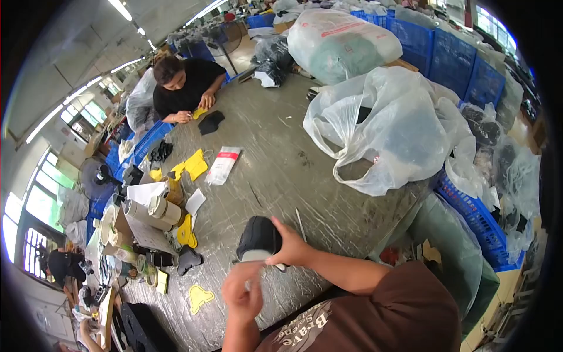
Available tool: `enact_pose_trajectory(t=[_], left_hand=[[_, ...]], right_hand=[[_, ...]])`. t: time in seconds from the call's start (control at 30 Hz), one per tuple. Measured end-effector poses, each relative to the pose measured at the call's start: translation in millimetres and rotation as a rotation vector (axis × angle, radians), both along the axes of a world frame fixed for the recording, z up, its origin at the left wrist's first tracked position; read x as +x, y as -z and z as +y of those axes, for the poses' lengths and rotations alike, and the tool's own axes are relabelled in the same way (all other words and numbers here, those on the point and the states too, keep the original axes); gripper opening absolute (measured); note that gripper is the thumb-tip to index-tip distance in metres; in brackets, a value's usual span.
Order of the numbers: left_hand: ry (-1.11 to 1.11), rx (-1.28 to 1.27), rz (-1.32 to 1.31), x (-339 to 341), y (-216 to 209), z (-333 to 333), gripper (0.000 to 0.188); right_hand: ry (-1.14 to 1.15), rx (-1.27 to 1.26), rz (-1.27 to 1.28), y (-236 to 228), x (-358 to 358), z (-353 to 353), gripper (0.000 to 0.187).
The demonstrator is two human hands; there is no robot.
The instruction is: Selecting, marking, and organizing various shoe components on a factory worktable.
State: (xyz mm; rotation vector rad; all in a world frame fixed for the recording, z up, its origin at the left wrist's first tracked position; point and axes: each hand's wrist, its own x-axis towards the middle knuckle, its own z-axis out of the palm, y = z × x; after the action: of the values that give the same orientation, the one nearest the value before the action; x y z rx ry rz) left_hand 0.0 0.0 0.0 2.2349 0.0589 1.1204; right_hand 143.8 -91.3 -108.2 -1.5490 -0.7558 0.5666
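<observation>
A: Nearest entry?
B: Left grip (243,290), one; just on the near side of the black rounded piece (260,234); fingers curled, blurred; whether they pinch anything, cannot tell

A: The piece itself?
B: Held over the surface (264,170); pale grey band (255,255) along its near edge; right grip (288,245) clasping its right side

A: Handling note?
B: In my judgement, best kept steady by the right grip, with the band facing the left; fingertips clear of wherever the left works; soft-looking wall, so press lightly lest it crease

A: Around it?
B: Yellow cut-out (200,298), left of the piece and nearer the wearer; thin pale stick (300,224), right of it, best left where no wrist sweeps it; dark flat cut-out (189,260), to its left

A: Farther off?
B: Lidded beige cups (164,212), beyond the piece and left; packet with a red band (224,166), past it, slightly left; clear plastic bag (404,126), past it, right

A: Last entry?
B: Co-worker (186,88), far beyond the piece, to its left, both hands at a small yellow part (200,112)
</observation>
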Motion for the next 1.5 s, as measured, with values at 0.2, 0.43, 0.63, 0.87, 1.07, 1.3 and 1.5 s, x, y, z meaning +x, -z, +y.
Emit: enact_pose_trajectory(t=[0.2,0.43,0.63,0.87,1.07,1.3,1.5], left_hand=[[-0.027,0.031,0.259,87.3,9.0,8.5,0.015],[0.736,-0.122,0.283,284.7,71.9,-35.7,0.042],[0.787,-0.348,0.433,342.8,33.8,-11.2,0.029],[1.171,-0.723,0.141,328.1,-123.2,-6.5,0.029],[1.146,-0.663,0.114,312.6,-155.2,-39.1,0.036],[0.63,-0.319,0.393,277.4,-91.8,-47.8,0.036],[0.596,0.345,0.505,203.1,19.6,-33.4,0.048]], right_hand=[[0.068,0.695,0.736,-48.2,92.5,-86.5,0.052],[-0.079,1.108,1.049,-33.0,120.8,-125.0,0.054],[-0.259,1.091,0.913,-55.6,158.5,-121.3,0.051],[0.278,0.899,0.897,-104.1,246.9,-128.0,0.028],[1.073,0.186,-0.379,-117.4,354.7,-209.6,0.084],[1.144,-0.72,-0.692,-120.6,392.2,-235.3,0.089],[0.804,-0.112,-0.622,-111.5,284.9,-207.8,0.032]])
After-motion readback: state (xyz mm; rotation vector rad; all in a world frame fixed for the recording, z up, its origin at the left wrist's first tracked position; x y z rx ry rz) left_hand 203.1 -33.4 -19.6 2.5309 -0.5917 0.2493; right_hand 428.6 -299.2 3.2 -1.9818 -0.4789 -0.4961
